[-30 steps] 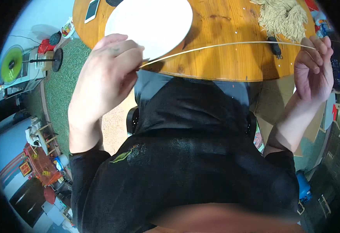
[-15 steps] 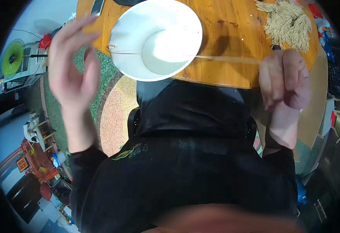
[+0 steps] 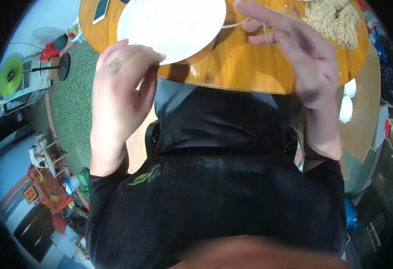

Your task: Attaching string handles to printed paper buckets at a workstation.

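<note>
A white bucket (image 3: 171, 29) stands near the front edge of the round wooden table, its inside washed out by glare. At its near left rim my left hand (image 3: 122, 85) has fingers and thumb closed on the edge; the contact is partly hidden by the fingers. A thin pale cord (image 3: 236, 25) runs from the bucket's right side to my right hand (image 3: 302, 58). That hand is raised above the table with fingers stretched and apart, and a strand of cord hangs across them.
A bundle of beige yarn-like strands (image 3: 333, 22) lies at the table's far right. A white phone (image 3: 100, 10) rests at the far left of the wooden table (image 3: 250, 67). Left of the table stands a fan with green blades (image 3: 10, 76). Cardboard (image 3: 362, 112) lies at right.
My left hand has come right and down onto the bucket's rim. My right hand has gone from a closed fist to spread fingers, farther left and up. The bucket now sits higher in view.
</note>
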